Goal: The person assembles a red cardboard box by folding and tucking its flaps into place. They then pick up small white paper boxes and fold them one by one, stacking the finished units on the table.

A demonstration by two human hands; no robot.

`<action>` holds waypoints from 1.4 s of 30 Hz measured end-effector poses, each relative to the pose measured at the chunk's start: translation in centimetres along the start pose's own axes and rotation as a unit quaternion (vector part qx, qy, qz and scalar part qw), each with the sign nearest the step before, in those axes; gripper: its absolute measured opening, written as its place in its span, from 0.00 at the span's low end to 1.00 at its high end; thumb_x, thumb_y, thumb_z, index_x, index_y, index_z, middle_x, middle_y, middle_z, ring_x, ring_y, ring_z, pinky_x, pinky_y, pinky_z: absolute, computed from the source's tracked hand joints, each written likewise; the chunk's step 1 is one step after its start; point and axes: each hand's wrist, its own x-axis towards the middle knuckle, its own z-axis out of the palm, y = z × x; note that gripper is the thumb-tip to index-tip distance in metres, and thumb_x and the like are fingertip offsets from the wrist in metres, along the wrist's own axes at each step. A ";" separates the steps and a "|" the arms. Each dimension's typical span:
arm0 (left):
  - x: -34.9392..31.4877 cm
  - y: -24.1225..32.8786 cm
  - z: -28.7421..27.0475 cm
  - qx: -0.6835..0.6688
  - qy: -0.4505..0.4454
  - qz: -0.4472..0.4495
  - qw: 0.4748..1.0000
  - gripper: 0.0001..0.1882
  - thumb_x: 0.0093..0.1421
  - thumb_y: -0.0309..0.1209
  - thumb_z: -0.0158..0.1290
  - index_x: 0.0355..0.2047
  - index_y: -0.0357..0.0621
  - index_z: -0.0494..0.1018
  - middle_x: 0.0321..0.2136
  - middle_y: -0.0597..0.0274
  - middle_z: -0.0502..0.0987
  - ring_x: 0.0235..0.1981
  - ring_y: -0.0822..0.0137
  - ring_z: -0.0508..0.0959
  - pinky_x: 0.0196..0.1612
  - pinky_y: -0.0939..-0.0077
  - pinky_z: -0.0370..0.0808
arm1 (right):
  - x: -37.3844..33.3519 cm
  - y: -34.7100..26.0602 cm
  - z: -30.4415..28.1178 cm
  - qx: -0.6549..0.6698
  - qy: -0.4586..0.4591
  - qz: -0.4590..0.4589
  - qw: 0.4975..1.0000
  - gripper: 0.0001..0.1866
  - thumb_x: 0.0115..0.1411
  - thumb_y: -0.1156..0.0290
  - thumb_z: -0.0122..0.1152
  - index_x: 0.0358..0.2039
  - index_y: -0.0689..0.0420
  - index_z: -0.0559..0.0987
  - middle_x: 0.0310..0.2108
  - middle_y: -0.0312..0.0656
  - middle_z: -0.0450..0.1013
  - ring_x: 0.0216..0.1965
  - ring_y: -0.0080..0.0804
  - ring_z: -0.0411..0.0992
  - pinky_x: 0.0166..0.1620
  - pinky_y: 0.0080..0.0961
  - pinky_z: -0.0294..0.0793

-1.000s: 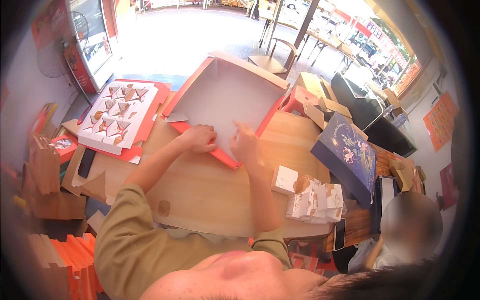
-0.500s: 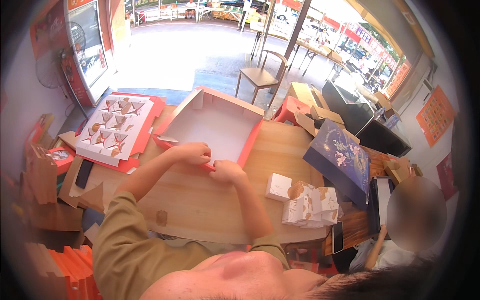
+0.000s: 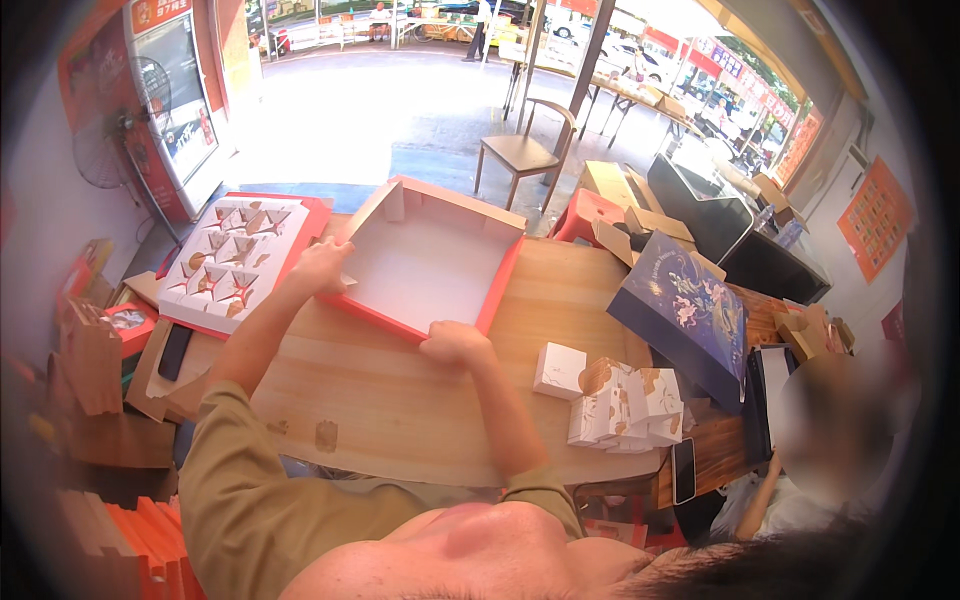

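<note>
Box (image 3: 430,260), red-walled, shallow and pale inside, lay open-topped on the wooden table (image 3: 570,290) in front of you. Clock read from its centre, 12 pointing away from you. Your left hand (image 3: 322,266) was at 8 to 9 o'clock, at its left side by a small pale flap (image 3: 349,281); fingers partly bent, grip could not be told. Your right hand (image 3: 458,343) was near 6 o'clock, curled nearly closed, holding its near side. At 9 o'clock, near your left hand: white insert (image 3: 262,262) with folded cells, red edging. At 4 o'clock: bunched white cartons (image 3: 628,410), brown-gold print. Between 3 and 4 o'clock: dark blue box (image 3: 685,330), flower-printed, tilted. Between 1 and 2 o'clock, beyond the table: chair (image 3: 520,153).
</note>
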 end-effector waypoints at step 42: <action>-3.3 -0.8 2.4 0.011 0.217 0.073 0.974 0.15 0.64 0.25 0.51 0.50 0.43 0.79 0.51 0.48 0.79 0.50 0.48 0.82 0.53 0.52 0.78 | 0.0 1.0 -0.8 0.031 -0.032 0.043 0.998 0.34 0.56 0.46 0.57 0.47 0.67 0.85 0.51 0.59 0.79 0.53 0.51 0.77 0.55 0.41 0.76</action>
